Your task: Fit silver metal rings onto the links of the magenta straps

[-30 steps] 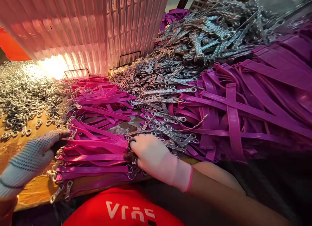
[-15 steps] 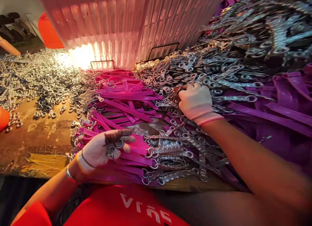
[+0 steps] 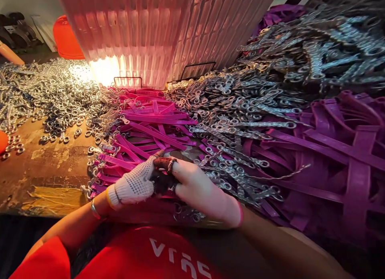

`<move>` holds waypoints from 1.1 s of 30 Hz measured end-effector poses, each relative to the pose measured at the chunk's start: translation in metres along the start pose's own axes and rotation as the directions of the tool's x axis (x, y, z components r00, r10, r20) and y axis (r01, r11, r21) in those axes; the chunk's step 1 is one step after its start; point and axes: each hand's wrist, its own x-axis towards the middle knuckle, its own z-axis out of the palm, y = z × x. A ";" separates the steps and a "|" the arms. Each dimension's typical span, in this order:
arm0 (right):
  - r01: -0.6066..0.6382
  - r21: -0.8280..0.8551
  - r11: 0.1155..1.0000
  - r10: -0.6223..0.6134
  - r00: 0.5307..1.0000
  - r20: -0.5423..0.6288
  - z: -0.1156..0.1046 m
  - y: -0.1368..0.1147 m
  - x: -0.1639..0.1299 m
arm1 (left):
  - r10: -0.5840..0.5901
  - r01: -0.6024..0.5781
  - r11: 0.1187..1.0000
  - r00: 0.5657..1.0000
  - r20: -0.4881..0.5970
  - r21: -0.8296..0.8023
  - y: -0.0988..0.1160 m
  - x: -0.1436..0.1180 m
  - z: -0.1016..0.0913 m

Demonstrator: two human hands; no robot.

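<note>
My two gloved hands meet at the near table edge, over the near end of a bundle of pink straps [image 3: 150,124] with metal ends. My left hand [image 3: 134,185], in a white dotted glove, pinches a strap end. My right hand [image 3: 200,189], in a white glove with a pink cuff, has its fingers curled against the left fingertips. What it holds is mostly hidden and looks like a small metal chain piece. A heap of metal chain pieces [image 3: 237,104] lies just right of the hands, partly over purple straps [image 3: 331,158].
Loose metal rings [image 3: 51,94] cover the table's left part, with bare worn wood [image 3: 45,170] in front of them. A translucent ribbed panel [image 3: 165,30] stands at the back, an orange object [image 3: 67,34] behind it. More chain pieces are piled at the far right.
My right hand came back from the chain heap to the near edge and now meets my left hand, whose fingers have closed on a strap end. The view shifted slightly.
</note>
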 end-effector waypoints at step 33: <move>-0.264 0.229 0.937 0.337 0.855 -0.394 -0.001 -0.009 -0.027 | -0.123 0.226 0.898 0.953 0.278 -0.378 0.008 -0.016 -0.013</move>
